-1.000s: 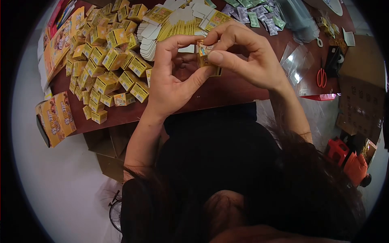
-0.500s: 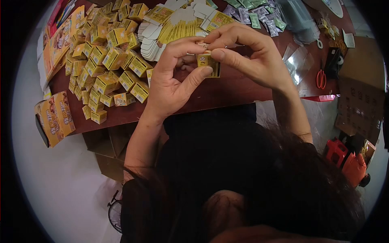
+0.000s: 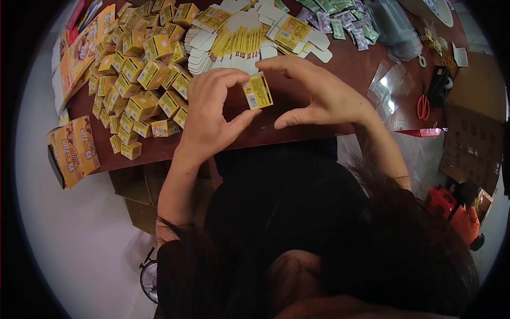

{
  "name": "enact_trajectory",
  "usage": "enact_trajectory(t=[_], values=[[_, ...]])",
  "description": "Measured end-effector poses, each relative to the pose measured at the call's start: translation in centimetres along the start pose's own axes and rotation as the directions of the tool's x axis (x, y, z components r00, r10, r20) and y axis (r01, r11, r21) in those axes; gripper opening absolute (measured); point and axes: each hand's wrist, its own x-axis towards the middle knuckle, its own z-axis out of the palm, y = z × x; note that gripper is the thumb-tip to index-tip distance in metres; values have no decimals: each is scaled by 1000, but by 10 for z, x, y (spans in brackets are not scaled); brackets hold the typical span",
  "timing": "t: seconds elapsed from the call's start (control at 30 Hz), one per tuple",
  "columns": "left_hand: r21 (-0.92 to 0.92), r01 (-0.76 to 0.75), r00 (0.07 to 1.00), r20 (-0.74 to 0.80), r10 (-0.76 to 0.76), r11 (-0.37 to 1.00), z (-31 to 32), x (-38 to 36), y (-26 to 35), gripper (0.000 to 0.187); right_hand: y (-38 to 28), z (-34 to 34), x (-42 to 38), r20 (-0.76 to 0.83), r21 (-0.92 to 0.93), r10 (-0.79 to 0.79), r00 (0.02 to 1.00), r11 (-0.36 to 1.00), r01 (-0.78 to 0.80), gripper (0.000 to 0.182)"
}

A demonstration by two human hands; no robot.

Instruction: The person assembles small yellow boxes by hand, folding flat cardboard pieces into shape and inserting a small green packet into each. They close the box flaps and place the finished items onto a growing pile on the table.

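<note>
Between the thumb and fingers of my left hand (image 3: 215, 109) is a small yellow box (image 3: 258, 92), held above the table's front part. A barcode shows on the side facing me. To its right, my right hand (image 3: 321, 95) is apart from the box, thumb and fingers spread with nothing in them. Left of my left hand lies a heap of similar yellow boxes (image 3: 142, 106). Beyond my hands, a fanned stack of flat, unfolded yellow-and-white cartons (image 3: 241, 40) lies on the dark red table (image 3: 212, 151).
Green and purple sachets (image 3: 345, 24) lie at the back right. Clear plastic sleeves (image 3: 392, 87), red-handled scissors (image 3: 423, 108) and a cardboard box (image 3: 473, 141) are on the right. An orange printed carton (image 3: 74, 149) sits at the table's left edge.
My right hand has come off the small box and opened to the right. My left hand has shifted left and down with the box, whose top now looks closed.
</note>
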Motion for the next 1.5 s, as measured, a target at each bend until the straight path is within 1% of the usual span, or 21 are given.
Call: enact_trajectory(t=[0.03,0.07,0.13,0.17,0.2,0.27,0.4,0.47,0.6,0.7,0.77,0.8,0.87,0.9,1.0,1.13,1.23,1.37,1.43,1.47,1.5], values=[[146,39,999,-29,-35,989,2,-4,-3,55,6,0,2,-27,69,6,1000,998,-4,84],[288,81,996,-66,-65,954,4,-8,-6,53,15,-2,6,-125,-40,78,989,996,-83,94],[392,100,994,-78,-75,915,4,-17,-11,54,53,-8,19,-372,-571,-120,920,811,-125,96],[488,116,992,-91,-82,865,3,-21,-13,54,71,-6,20,-416,-655,-63,907,713,-251,94],[490,110,993,-90,-76,865,2,-24,-14,54,78,-5,23,-421,-656,-67,905,711,-253,94],[527,190,982,-94,-166,828,-3,-29,-14,54,88,1,29,-409,-759,88,908,519,-392,91],[485,236,972,-122,-202,842,-7,-27,-10,59,85,4,32,-412,-765,111,904,496,-410,89],[356,246,967,-160,-200,902,-7,-21,-10,63,75,-1,32,-386,-716,242,890,529,-455,93],[205,188,972,-179,-152,960,-3,-1,-8,65,95,-7,35,-443,-709,159,882,541,-453,94],[161,145,976,-187,-114,976,1,13,-1,64,90,-13,41,-398,-686,237,886,564,-459,100],[131,100,978,-195,-73,986,2,20,1,65,91,-17,41,-381,-475,357,853,716,-512,98],[134,103,977,-201,-75,986,4,22,0,65,87,-18,39,-377,-477,352,857,719,-505,98],[-75,118,944,-300,-135,990,9,24,-2,69,63,-16,29,-389,-314,66,919,928,-199,99],[-76,127,943,-299,-144,989,15,26,-1,69,44,-11,26,-391,-153,63,918,979,-132,93],[-651,89,896,-278,-346,754,44,41,5,86,5,1,22,-378,-14,91,921,995,-104,89],[-667,168,863,-257,-436,726,50,51,6,89,24,1,22,-436,12,108,893,993,-115,89],[-347,218,864,-367,-346,912,45,45,-11,89,44,-5,16,-467,-59,92,879,989,-134,91],[-365,199,883,-335,-328,909,47,42,-6,82,34,-1,11,-475,-117,66,878,984,-137,87],[-685,135,881,-247,-403,716,55,48,4,80,14,5,16,-490,189,109,865,982,-17,77],[-685,134,882,-246,-402,716,53,51,11,80,10,6,17,-491,188,109,864,982,-18,77],[-778,137,877,-192,-440,613,48,53,20,76,7,6,16,-488,162,73,870,987,8,75]])
